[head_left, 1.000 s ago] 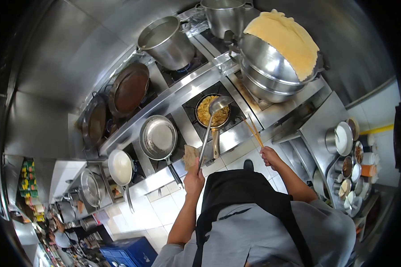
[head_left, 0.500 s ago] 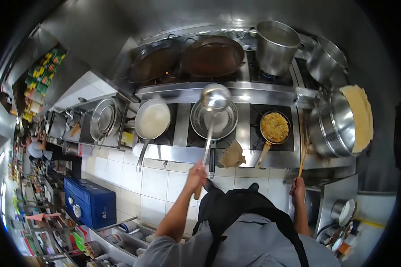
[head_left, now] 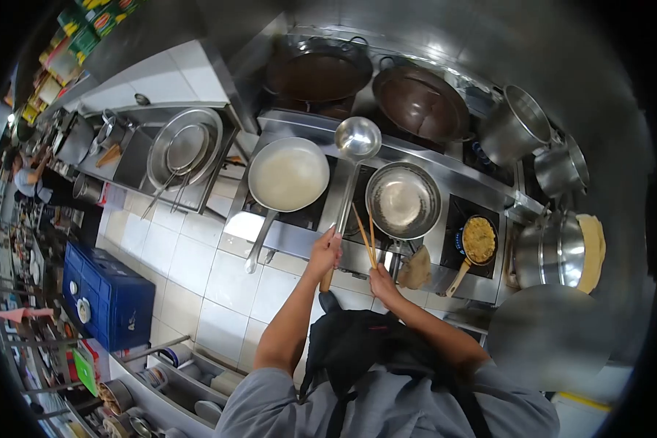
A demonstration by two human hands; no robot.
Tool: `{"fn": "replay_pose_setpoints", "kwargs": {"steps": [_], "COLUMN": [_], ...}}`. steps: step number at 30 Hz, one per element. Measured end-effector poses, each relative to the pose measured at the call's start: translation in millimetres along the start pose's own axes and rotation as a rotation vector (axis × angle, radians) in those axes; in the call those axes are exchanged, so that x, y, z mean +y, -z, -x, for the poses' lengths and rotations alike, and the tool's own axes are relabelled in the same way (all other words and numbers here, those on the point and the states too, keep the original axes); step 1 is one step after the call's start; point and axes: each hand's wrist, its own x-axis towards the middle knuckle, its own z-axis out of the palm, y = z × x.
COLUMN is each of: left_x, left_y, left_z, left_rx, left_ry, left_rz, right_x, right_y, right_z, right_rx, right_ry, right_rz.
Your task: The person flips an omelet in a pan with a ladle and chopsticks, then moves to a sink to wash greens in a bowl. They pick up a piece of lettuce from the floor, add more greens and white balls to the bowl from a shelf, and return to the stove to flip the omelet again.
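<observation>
My left hand (head_left: 325, 253) is closed round the long handle of a metal ladle (head_left: 358, 139), whose bowl hangs between two pans. To its left, a light-coloured frying pan (head_left: 288, 175) holds a pale, whitish layer. On the right sits a metal pan (head_left: 404, 201) with a dark, speckled inner wall and a bright bottom. My right hand (head_left: 384, 283) grips long wooden chopsticks (head_left: 373, 241), their tips apart in front of that metal pan. Near this hand, a brown cloth (head_left: 415, 270) lies at the stove's front edge beside the pan's handle.
A small frying pan (head_left: 479, 239) of yellow, crumbly food stands over a blue flame at right. Large dark woks (head_left: 422, 106) and tall pots (head_left: 516, 125) line the back. Strainers rest in a basin (head_left: 153, 157) at left. A blue crate (head_left: 109, 296) stands on the tiled floor.
My view has turned. My right hand has brought the chopsticks from the stove's right end to the middle, and their tips have spread. The ladle has left its place over the metal pan.
</observation>
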Motion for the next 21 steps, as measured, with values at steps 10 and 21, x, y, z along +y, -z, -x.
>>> {"fn": "replay_pose_setpoints", "kwargs": {"steps": [10,21], "left_x": [87,171], "left_y": [101,490], "left_z": [138,136], "left_rx": [0.135,0.687], "left_ry": [-0.157,-0.367], "left_rz": [0.390,0.475], "right_x": [-26,7], "right_y": [-92,-95], "right_z": [-96,-102], "right_rx": [0.213,0.288], "right_ry": [-0.045,0.035], "right_rz": [0.492,0.990]}}
